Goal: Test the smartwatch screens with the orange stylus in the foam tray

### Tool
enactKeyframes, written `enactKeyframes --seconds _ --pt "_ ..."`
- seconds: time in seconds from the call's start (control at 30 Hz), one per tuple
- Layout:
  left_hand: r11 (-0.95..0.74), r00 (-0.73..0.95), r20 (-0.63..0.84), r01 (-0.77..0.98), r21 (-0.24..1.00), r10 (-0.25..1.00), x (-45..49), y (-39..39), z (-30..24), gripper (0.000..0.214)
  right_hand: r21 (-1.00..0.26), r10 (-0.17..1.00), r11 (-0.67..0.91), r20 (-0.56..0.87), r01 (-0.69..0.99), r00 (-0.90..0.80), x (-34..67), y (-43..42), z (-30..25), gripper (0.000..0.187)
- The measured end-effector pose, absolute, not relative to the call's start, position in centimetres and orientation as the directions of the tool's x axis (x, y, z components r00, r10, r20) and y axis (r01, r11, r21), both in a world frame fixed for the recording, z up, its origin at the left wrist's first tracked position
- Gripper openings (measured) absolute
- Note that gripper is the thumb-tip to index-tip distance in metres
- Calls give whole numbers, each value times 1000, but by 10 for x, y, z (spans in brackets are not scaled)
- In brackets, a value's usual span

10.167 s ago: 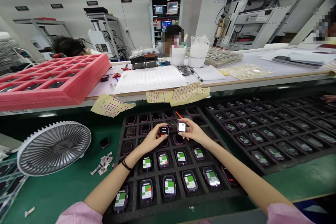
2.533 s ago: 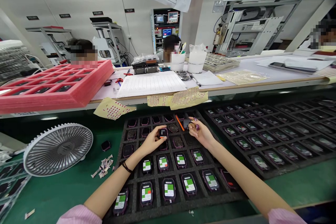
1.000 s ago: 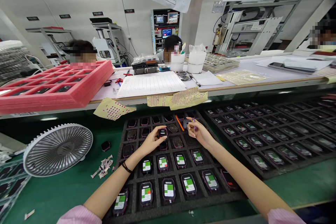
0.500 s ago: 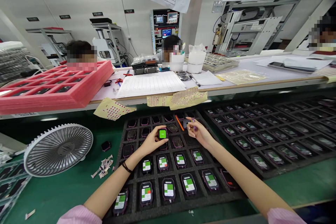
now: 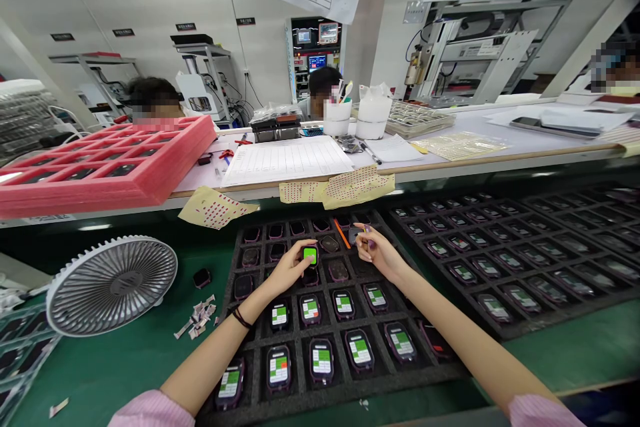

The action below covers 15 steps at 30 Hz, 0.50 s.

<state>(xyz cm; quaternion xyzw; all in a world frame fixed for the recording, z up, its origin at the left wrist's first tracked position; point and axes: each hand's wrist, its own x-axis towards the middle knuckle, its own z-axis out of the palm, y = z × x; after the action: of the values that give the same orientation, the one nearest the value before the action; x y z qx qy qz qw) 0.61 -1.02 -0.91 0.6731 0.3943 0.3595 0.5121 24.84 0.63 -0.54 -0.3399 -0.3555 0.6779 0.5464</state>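
1. Above the middle of the foam tray (image 5: 300, 373), a watch (image 5: 309, 251) with a lit green screen is held in the left hand (image 5: 293, 265), and the screen is turned toward the wearer.
2. By the left fingers the watch is clamped; the lower part of its screen is covered by the thumb.
3. Since its body is partly hidden, the watch's long axis cannot be told.
4. Over the tray's far right part, the right hand (image 5: 379, 248) is held with its fingers curled; whether something small and purple is gripped there cannot be told.
5. Between the hands, an orange stick (image 5: 342, 233) is laid across the tray's far part, its far end slanted leftward.
6. Across the tray, the watch is set leftward of the right fingers, apart from them; only by the left hand is it touched.
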Motion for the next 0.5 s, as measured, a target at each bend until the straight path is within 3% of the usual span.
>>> enactKeyframes --seconds 0.5 --pt "-204 435 95 210 956 895 6 -13 -4 40 -863 983 -145 -72 -484 -167 248 5 -3 32"
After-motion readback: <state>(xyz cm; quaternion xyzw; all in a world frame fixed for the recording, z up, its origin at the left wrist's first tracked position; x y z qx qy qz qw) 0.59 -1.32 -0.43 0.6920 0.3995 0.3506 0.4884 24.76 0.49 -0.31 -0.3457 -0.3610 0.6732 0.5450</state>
